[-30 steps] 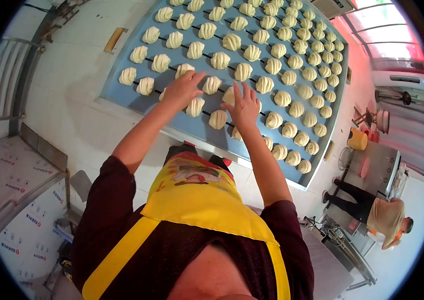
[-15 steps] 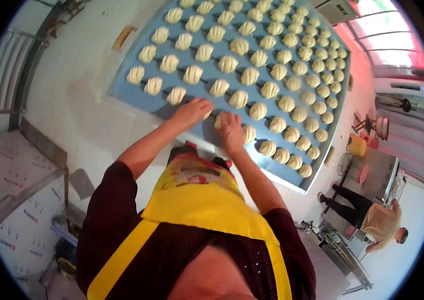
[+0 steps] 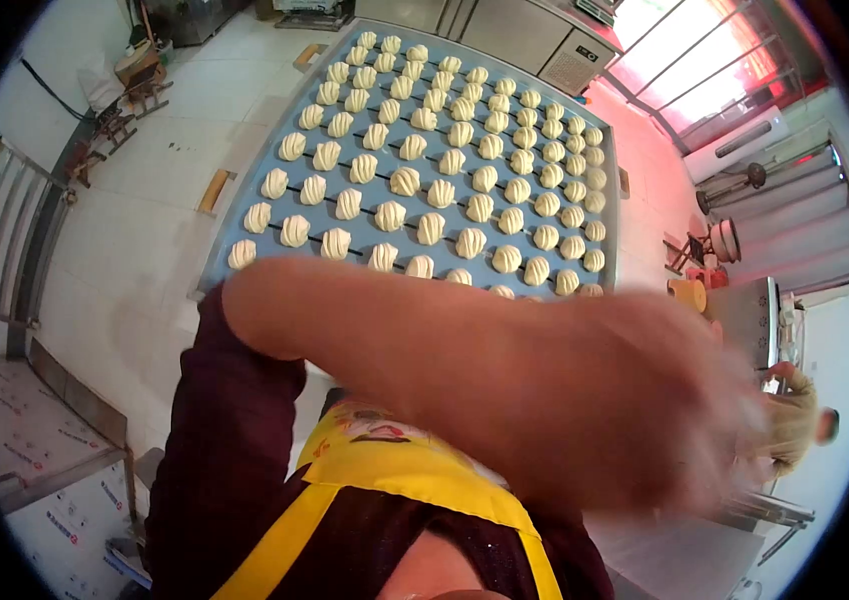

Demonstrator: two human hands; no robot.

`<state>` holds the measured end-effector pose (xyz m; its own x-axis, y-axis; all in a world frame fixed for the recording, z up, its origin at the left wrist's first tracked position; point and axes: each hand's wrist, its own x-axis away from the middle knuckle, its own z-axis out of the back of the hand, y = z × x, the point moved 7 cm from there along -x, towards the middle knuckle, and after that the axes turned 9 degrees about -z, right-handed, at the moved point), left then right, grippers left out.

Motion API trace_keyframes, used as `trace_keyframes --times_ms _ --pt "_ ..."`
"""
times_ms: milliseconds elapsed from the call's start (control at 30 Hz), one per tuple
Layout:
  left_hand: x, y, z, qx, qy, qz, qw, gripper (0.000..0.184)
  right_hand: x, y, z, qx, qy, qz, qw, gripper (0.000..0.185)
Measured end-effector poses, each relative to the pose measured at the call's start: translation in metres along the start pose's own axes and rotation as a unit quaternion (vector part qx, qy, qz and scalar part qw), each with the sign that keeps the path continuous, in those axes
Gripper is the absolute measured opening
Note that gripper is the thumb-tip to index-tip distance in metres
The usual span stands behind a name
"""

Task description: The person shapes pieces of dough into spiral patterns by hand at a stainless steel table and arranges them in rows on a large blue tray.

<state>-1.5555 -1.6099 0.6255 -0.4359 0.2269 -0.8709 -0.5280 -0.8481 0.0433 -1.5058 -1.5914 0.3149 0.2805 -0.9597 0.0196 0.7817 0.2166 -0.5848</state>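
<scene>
Large in front of me, my left hand (image 3: 660,410) is raised across the view with its forearm over the near edge of the tray. Motion blurs its fingers, so neither their pose nor anything in them can be made out. My right hand is not visible; the left forearm covers that side. Beyond the arm, rows of pale twisted dough buns (image 3: 405,181) sit spaced apart on a wide blue tray (image 3: 218,268). The nearest buns are partly hidden by the forearm. A yellow apron (image 3: 395,478) covers my front.
At the right, a person in a tan top (image 3: 793,425) stands beside a metal counter (image 3: 745,320). A yellow bucket (image 3: 688,293) is near it. Metal cabinets (image 3: 505,45) line the far side of the tray, and a metal railing (image 3: 7,240) is at the left.
Both hands were low at the tray's near edge among the buns. The left hand has swung up and right, close to the camera; the right hand has gone from sight. The view has tilted up.
</scene>
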Motion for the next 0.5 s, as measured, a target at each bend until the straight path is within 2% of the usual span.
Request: trace_keyframes --times_ms 67,167,367,500 --pt "-0.036 0.021 -0.048 0.083 -0.113 -0.061 0.988 0.050 0.023 0.005 0.014 -0.050 0.022 -0.014 0.998 0.047" --pt "-0.056 0.038 -0.109 0.162 -0.228 -0.071 0.958 0.050 0.069 0.046 0.003 -0.023 0.059 -0.024 0.998 0.045" --pt "-0.106 0.084 -0.192 0.249 -0.294 -0.066 0.920 0.051 0.168 0.096 0.015 -0.019 0.105 -0.054 0.993 0.047" --pt "-0.140 0.118 -0.235 0.329 -0.308 -0.140 0.882 0.051 0.263 0.131 0.034 -0.004 0.148 -0.115 0.982 0.049"
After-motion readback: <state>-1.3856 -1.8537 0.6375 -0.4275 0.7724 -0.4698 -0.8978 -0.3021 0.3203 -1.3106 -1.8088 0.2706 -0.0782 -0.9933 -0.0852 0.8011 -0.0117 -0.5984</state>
